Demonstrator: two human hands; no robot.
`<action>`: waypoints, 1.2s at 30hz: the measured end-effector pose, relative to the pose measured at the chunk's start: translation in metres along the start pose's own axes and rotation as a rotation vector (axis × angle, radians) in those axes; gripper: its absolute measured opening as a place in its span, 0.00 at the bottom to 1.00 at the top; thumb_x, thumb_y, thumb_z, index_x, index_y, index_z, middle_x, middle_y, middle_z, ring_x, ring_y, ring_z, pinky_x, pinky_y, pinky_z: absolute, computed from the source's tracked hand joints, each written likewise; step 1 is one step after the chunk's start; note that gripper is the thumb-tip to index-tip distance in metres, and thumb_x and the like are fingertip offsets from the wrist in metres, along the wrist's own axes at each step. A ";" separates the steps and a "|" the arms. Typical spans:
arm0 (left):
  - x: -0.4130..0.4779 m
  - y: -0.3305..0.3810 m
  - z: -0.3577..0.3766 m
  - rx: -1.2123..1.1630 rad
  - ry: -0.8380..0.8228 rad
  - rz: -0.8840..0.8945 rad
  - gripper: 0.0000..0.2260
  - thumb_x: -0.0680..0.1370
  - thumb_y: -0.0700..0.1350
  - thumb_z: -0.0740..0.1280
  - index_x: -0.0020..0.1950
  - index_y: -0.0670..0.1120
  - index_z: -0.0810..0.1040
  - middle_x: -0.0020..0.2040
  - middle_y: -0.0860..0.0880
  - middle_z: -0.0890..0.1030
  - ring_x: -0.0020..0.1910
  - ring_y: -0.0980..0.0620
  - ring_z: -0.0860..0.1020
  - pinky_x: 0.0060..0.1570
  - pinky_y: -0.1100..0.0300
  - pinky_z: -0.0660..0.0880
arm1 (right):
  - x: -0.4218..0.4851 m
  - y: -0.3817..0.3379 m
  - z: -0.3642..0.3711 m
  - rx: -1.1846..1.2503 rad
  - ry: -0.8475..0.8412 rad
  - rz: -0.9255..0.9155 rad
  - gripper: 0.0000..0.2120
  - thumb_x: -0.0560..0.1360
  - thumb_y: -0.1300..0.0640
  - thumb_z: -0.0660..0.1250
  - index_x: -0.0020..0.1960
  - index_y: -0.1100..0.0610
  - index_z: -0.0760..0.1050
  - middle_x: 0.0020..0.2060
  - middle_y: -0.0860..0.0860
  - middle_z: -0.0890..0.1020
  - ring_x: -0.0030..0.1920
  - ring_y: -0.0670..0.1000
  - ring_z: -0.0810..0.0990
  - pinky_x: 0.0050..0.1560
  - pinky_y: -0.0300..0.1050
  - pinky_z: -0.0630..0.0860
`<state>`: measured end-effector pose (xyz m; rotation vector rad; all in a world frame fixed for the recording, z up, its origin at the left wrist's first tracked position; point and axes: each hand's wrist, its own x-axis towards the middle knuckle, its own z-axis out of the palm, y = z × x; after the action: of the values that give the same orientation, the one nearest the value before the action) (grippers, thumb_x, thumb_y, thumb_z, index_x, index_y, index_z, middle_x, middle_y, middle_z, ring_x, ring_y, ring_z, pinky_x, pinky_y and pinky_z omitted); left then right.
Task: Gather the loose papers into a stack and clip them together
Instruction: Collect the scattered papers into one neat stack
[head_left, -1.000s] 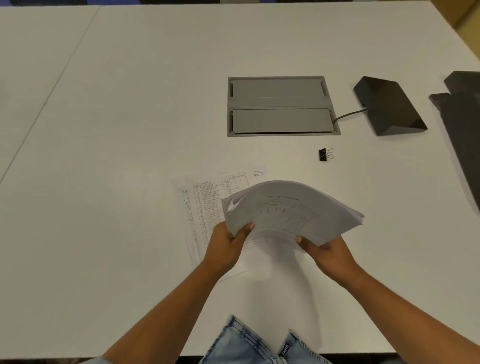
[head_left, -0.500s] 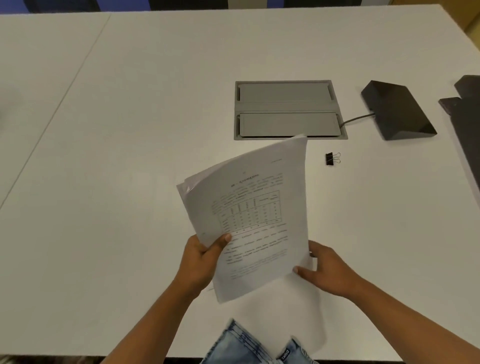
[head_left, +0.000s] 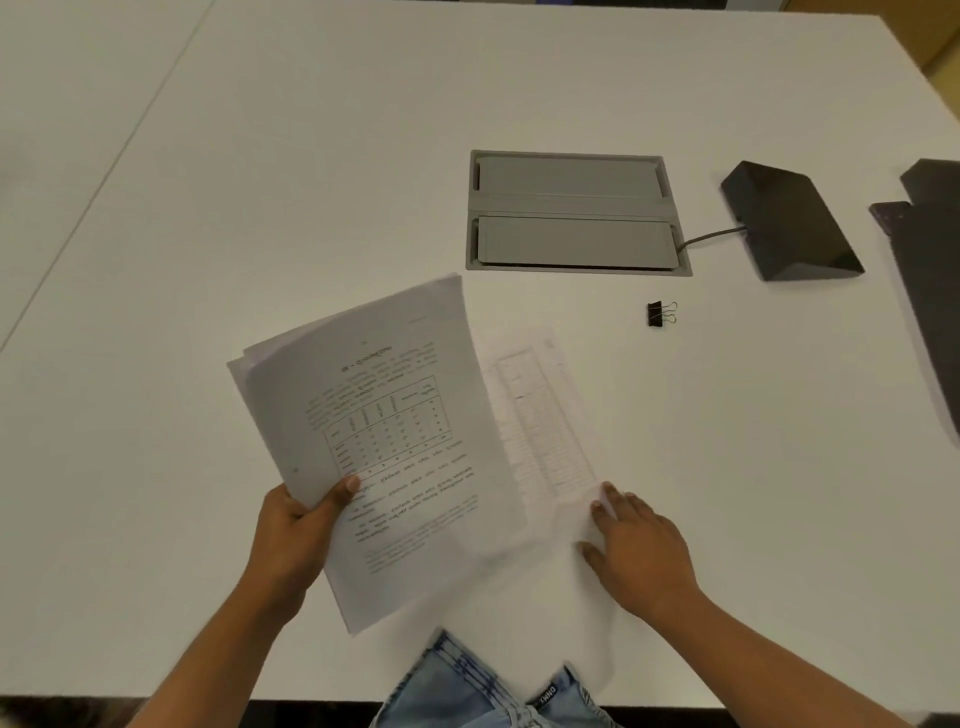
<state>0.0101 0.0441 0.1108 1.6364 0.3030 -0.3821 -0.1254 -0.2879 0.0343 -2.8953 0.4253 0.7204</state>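
So the stack of papers (head_left: 384, 441) is up off the white table (head_left: 260, 182), tilted so the printed side faces the camera, with a table of figures and some text blocks on the top sheet. The sheets aren't squared up, a few edges fan out at the upper left corner. The left hand (head_left: 296, 535) has it pinched at the lower left edge, thumb on the front page and the other fingers tucked behind.

Just to the right of the stack there's one loose sheet (head_left: 540, 421) lying flat on the table, faint print on it, kinda blurry so I can't read anything. Its left part is hidden behind the stack. The right hand (head_left: 639, 551) is pressed down flat on the near end of that sheet, fingers spread and not curled around anything, fingertips on the paper.

The binder clip (head_left: 661, 314) is a small black one with wire handles, sitting by itself on the table beyond the loose sheet and off to the right, well apart from both hands.

Further back there's a grey cable hatch (head_left: 571, 210) set flush into the tabletop, and to its right a black wedge-shaped box (head_left: 789, 218) with a cord running from it to the hatch. A dark object (head_left: 930, 291) is cut off at the right edge. Bottom of the view shows light blue jeans (head_left: 467, 686) at the table edge
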 end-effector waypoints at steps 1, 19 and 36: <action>0.000 -0.002 -0.001 0.002 0.015 -0.007 0.08 0.77 0.42 0.72 0.53 0.54 0.82 0.50 0.54 0.87 0.43 0.47 0.86 0.34 0.57 0.84 | -0.003 0.004 0.000 0.013 0.026 0.049 0.31 0.78 0.35 0.53 0.74 0.52 0.67 0.79 0.51 0.61 0.75 0.54 0.65 0.69 0.50 0.67; -0.005 -0.008 0.007 0.009 0.028 -0.075 0.11 0.78 0.41 0.71 0.59 0.51 0.80 0.56 0.50 0.84 0.50 0.42 0.84 0.45 0.43 0.83 | 0.036 0.011 -0.042 0.312 0.098 0.488 0.36 0.70 0.42 0.73 0.69 0.61 0.66 0.64 0.58 0.73 0.65 0.60 0.72 0.55 0.54 0.75; -0.005 -0.009 -0.025 -0.057 0.121 -0.112 0.17 0.78 0.40 0.70 0.66 0.46 0.77 0.59 0.46 0.83 0.54 0.40 0.81 0.52 0.40 0.79 | 0.061 0.056 -0.042 0.760 0.233 0.513 0.22 0.74 0.47 0.73 0.59 0.62 0.79 0.55 0.60 0.84 0.56 0.62 0.81 0.54 0.51 0.77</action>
<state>0.0032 0.0697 0.1072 1.5934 0.4936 -0.3561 -0.0721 -0.3641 0.0396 -2.1466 1.1931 0.1799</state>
